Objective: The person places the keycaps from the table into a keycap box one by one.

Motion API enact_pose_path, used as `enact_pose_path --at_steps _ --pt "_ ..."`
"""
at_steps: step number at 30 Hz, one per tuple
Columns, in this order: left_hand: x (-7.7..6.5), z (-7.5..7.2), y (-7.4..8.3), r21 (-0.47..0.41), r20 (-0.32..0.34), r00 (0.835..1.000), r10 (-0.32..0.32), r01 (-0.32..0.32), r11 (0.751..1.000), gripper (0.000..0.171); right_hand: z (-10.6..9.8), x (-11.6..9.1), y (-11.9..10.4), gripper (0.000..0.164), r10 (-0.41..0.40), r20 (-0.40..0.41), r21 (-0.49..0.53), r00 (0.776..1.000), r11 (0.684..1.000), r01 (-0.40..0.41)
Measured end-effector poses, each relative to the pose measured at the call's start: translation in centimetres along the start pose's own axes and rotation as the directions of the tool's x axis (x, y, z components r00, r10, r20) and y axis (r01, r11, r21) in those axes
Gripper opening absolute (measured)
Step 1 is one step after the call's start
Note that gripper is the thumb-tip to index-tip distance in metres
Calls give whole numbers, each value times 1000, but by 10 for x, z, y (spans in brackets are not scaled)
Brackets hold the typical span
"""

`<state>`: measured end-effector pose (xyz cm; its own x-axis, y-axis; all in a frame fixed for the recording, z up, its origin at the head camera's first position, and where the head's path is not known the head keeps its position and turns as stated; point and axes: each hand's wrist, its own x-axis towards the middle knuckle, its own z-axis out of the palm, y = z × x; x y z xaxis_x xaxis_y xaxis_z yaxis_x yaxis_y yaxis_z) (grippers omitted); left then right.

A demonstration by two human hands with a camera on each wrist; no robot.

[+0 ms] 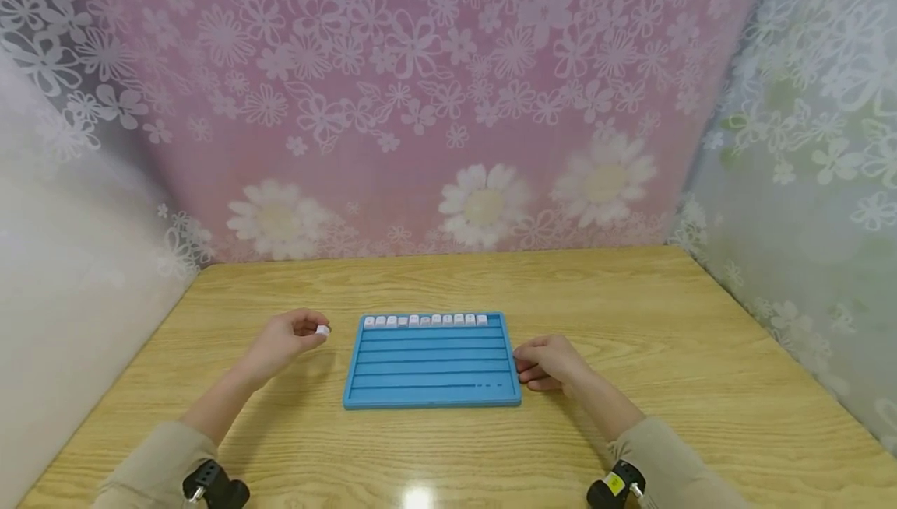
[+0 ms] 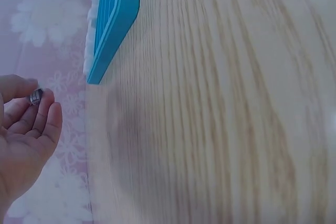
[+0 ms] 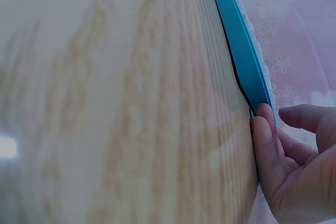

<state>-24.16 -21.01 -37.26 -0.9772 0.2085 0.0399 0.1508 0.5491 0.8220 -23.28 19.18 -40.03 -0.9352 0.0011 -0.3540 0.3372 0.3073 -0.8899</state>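
Observation:
My left hand (image 1: pixel 290 338) is raised over the table, left of the blue tray (image 1: pixel 427 369). Between thumb and fingertips it pinches a small white keycap (image 1: pixel 323 330); its darker underside shows in the left wrist view. A row of white keycaps (image 1: pixel 425 321) fills most of the tray's top channel, with a short gap at the right end. The lower channels are bare blue. At the tray's right edge, my right hand (image 1: pixel 550 363) rests with fingertips against the outer side. In the right wrist view, its thumb (image 3: pixel 302 115) stands apart from the fingers, close to the rim.
The tray lies flat on a wood-grain table (image 1: pixel 420 454). Behind the table hangs a pink flowered backdrop (image 1: pixel 392 143), and pale flowered sheets close off both sides. Each sleeved forearm carries a black camera mount (image 1: pixel 213 484).

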Motion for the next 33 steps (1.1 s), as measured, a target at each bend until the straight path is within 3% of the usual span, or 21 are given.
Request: enact_pose_path --at_steps 7,18,28,33 --pt "7 9 10 -29 15 1000 26 -26 999 22 -4 0 -2 26 -4 -11 -16 1000 1000 3" --pt "6 27 21 -107 59 997 53 -47 993 20 0 0 -2 25 5 0 -16 1000 1000 -5" --pt "7 43 36 -197 148 978 148 -117 973 34 0 -1 -1 22 3 9 14 1000 1000 -3" --pt "8 49 38 -200 154 977 146 -114 973 29 0 0 -1 22 1 12 16 1000 1000 -2"
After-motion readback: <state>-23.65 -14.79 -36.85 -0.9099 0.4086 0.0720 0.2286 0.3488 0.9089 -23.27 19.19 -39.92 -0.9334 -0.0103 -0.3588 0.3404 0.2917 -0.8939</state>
